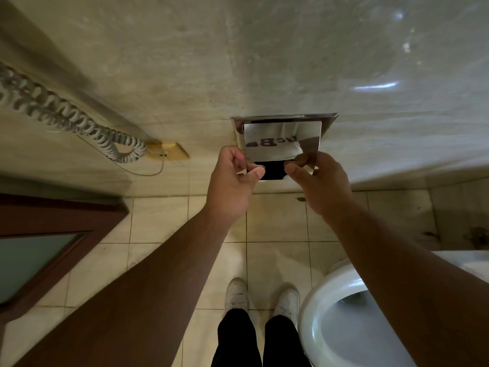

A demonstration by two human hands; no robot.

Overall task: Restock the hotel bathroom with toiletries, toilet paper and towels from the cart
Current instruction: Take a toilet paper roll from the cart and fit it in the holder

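Note:
A recessed chrome toilet-paper holder (330, 120) is set in the marble wall ahead. Its shiny hinged cover flap (281, 140) is tilted outward and reflects a shirt with lettering. Below the flap the recess (274, 169) shows dark, and no roll is visible inside. My left hand (231, 178) pinches the flap's lower left corner between thumb and fingers. My right hand (315, 178) pinches the lower right corner the same way. Neither hand carries toilet paper or a towel.
A coiled phone cord (68, 115) runs down the wall at left to a brass socket plate (169, 152). A wooden door with frosted glass (34, 260) stands at lower left. The white toilet bowl (344, 321) sits at lower right beside my shoes on the tiled floor.

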